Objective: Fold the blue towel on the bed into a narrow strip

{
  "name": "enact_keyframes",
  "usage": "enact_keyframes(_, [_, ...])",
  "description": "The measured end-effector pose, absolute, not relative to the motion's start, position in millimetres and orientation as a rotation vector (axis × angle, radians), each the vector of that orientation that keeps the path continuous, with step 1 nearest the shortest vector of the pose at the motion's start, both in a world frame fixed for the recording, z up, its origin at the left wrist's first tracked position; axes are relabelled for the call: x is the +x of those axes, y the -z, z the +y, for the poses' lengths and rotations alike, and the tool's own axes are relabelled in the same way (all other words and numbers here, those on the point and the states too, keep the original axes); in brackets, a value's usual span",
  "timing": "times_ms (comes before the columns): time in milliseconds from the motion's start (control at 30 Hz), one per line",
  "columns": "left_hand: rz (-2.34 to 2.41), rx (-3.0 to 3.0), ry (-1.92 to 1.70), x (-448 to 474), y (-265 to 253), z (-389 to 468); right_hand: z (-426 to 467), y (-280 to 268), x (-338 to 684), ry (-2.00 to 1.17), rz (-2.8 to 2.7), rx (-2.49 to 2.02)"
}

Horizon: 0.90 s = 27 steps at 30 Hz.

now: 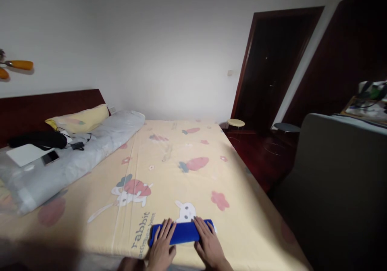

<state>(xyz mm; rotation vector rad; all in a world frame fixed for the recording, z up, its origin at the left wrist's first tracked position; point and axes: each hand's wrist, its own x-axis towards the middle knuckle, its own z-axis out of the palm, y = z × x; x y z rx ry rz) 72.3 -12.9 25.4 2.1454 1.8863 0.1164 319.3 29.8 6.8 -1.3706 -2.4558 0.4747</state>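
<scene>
Where rabbit prints lie: two hands (184,247), one blue roll (181,232).

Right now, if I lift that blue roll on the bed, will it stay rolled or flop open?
The blue roll looks like soft fabric, so it would probably sag and unroll if lifted by one end. Both hands, left and right, press it flat-palmed, suggesting it is light. It might roll along the sheet.

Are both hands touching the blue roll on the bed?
Touching. The head view shows the left hand lying across the left end of the blue roll and the right hand laid on its right end, fingers flat on it.
</scene>
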Motion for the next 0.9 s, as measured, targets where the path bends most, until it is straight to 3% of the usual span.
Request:
enact_keyframes(433, [2.049, 2.069, -0.130, 87, -15, -10, 29, -2, 313, -0.547, -2.384, -1.408])
enact_keyframes(667, [1.960, 2.027, 0.085, 73, -48, 3, 45, -43, 321, -0.734, -2.470, -1.511])
enact_keyframes(900, [2.008, 2.058, 0.074, 23, -23, 10, 48, -75, 328, -0.651, -2.308, -1.628])
